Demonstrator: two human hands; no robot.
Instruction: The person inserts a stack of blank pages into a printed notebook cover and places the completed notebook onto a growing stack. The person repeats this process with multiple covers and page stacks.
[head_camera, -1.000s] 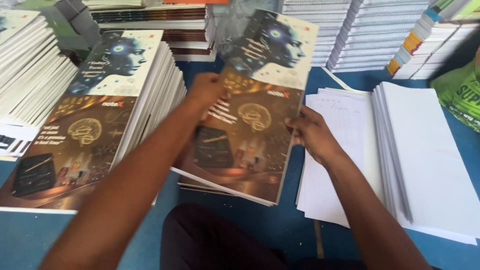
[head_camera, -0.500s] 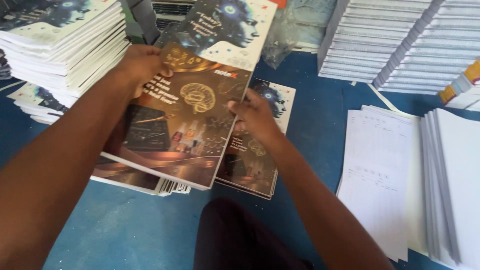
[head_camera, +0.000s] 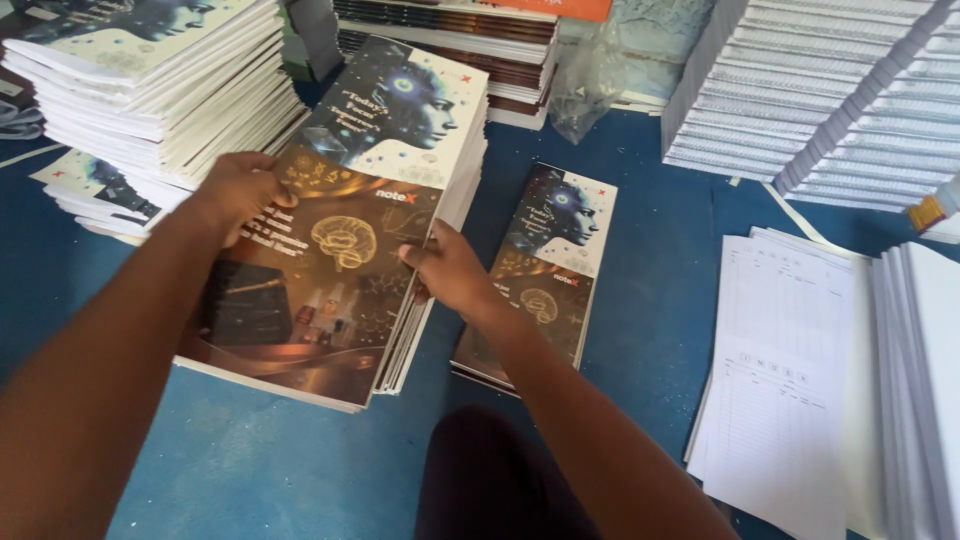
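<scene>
Blue counter (head_camera: 250, 470) now carries a second, thinner pile (head_camera: 540, 270) at 3 o'clock of the notebook stack (head_camera: 340, 230), whose top copy, just shifted leftward, both the left hand (head_camera: 235, 190) and right hand (head_camera: 450, 270) clasp by its edges.

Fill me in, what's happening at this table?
A person is handling a thick stack of notebooks with dark printed covers on a blue table. The left hand rests on the stack's left edge; the right hand grips its right edge. A thin pile of the same notebooks lies beside it, and white ruled sheets sit further right.
</scene>
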